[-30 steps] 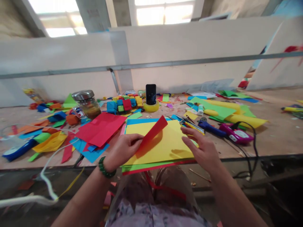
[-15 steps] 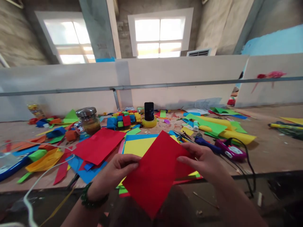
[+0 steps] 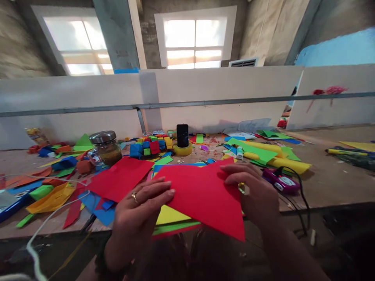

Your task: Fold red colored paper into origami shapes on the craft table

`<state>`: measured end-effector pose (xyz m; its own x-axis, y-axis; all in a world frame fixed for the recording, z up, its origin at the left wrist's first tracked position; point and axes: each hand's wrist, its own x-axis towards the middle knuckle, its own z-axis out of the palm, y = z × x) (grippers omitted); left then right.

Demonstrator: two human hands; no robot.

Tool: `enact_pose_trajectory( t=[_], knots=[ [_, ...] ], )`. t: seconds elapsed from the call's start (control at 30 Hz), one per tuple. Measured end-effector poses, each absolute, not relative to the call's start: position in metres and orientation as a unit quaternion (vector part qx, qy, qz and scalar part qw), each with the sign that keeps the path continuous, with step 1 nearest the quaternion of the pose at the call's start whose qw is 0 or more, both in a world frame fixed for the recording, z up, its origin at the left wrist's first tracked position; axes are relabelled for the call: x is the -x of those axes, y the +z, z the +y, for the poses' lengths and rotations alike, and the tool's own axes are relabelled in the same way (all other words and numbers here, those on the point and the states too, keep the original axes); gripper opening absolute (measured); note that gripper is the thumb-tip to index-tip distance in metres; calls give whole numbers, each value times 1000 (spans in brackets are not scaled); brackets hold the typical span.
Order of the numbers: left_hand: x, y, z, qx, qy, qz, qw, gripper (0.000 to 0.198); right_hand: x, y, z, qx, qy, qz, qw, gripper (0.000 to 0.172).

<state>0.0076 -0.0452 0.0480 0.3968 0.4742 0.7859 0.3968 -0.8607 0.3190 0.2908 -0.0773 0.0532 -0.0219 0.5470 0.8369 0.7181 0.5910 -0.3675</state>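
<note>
A sheet of red paper [image 3: 202, 191] lies tilted above a stack of coloured sheets, with a yellow sheet [image 3: 171, 216] and a green edge showing below it. On its left edge rest the fingers of my left hand [image 3: 137, 218], gripping it with the thumb out of sight underneath. My right hand [image 3: 256, 191], a ring on one finger, holds the right side of the same sheet between curled fingers and thumb. Another red sheet [image 3: 121, 177] lies on the table to the left of the stack.
Behind stand a lidded glass jar [image 3: 106, 148], several paper cubes [image 3: 154, 147] and a phone [image 3: 182, 135] upright on a yellow tape roll [image 3: 183, 149]. Rolled yellow paper [image 3: 293, 166] and a purple corded device [image 3: 283, 182] sit right. A white cable [image 3: 35, 240] hangs at left.
The red paper has turned from a diamond pose to lie flatter across the stack. My left hand has rolled over so its back faces up, and the right hand's fingers have curled more.
</note>
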Motion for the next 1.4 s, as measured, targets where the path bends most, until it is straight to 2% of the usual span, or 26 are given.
enact_pose_trajectory(
  t=[0.07,0.13,0.2,0.3,0.43,0.53,0.77,0.97,1.17,1.4],
  knots=[
    [-10,38,-42,-856,451,244,-69,36,-293,46,-66,455,-150,-736,478,14],
    [-12,21,-37,-891,358,261,-99,35,-300,32,-55,480,-146,-779,375,27],
    [-14,4,-32,-930,213,293,-57,32,-308,16,-50,505,-113,-798,308,38],
    [-14,-3,-32,-937,76,339,15,41,-322,-4,-62,541,-86,-771,325,39],
    [-27,15,-32,-933,101,339,62,46,-343,-9,-94,610,-84,-674,408,26],
    [-48,17,-28,-942,107,301,107,54,-361,-5,-110,677,-106,-597,417,22],
    [-76,-17,-12,-942,-25,300,151,62,-396,7,-122,779,-159,-531,294,22],
    [-68,-19,-12,-937,-10,309,161,56,-404,14,-98,833,-144,-506,171,25],
    [-67,-24,-12,-935,15,316,162,50,-374,26,-69,795,-113,-586,108,24],
    [-67,-30,-15,-931,35,326,163,46,-355,22,-29,818,-88,-567,43,33]
  ],
)
